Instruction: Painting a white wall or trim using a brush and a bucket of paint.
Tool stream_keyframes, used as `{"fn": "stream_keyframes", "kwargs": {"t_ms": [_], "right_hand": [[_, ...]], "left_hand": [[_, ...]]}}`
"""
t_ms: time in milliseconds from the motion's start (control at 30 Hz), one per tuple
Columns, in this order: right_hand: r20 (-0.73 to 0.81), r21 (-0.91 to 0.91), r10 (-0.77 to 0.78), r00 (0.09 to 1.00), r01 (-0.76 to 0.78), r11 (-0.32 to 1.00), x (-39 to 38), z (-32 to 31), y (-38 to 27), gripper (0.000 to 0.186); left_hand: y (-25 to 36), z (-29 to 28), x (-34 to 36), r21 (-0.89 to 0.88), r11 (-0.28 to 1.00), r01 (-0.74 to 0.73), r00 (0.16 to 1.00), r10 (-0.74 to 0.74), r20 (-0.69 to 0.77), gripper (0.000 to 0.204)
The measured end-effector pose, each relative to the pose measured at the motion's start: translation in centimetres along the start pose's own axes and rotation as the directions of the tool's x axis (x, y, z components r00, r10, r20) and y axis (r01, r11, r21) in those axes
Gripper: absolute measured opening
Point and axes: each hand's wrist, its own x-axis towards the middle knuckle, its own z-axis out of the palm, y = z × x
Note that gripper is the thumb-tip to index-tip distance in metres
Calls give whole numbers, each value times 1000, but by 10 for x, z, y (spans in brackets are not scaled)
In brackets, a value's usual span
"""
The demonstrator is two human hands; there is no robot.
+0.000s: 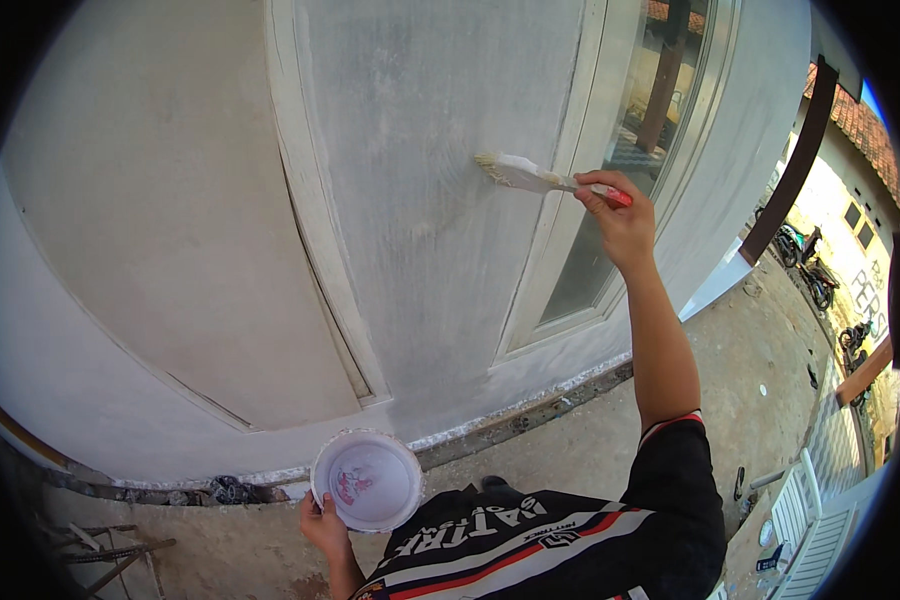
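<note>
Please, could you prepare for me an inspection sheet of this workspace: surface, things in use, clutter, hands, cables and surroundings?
Surface: wall, patchy grey and white, between a pale panel and a window.
Things in use: brush, tip toward the wall, contact unclear; white bucket, pinkish stains inside.
Clutter: sticks at lower left; dark lump at the wall's foot.
Hands: right hand holds the brush; left hand grips the bucket's edge.
Cables: nothing seen.
Surroundings: rough ground; white chair at lower right; motorbikes farther off, right.
</note>
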Motion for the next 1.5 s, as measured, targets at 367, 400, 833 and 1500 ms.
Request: {"fn": "stream_keyframes", "kwargs": {"t_ms": [367,400,833,1500], "right_hand": [[299,-425,-774,558,804,416,45,34,-47,19],[325,-447,-782,532,815,368,33,40,-32,18],[546,-332,-650,529,848,413,-167,70,112,14],[591,-233,-501,632,729,644,56,29,-54,15]], "left_hand": [[10,32,-32,7,999,35,995,-34,-94,26],[10,34,-35,-4,999,38,994,-38,-104,26],[19,40,-54,51,998,37,992,-31,-122,26],[4,37,-53,11,999,44,986,-42,-159,28]]}}
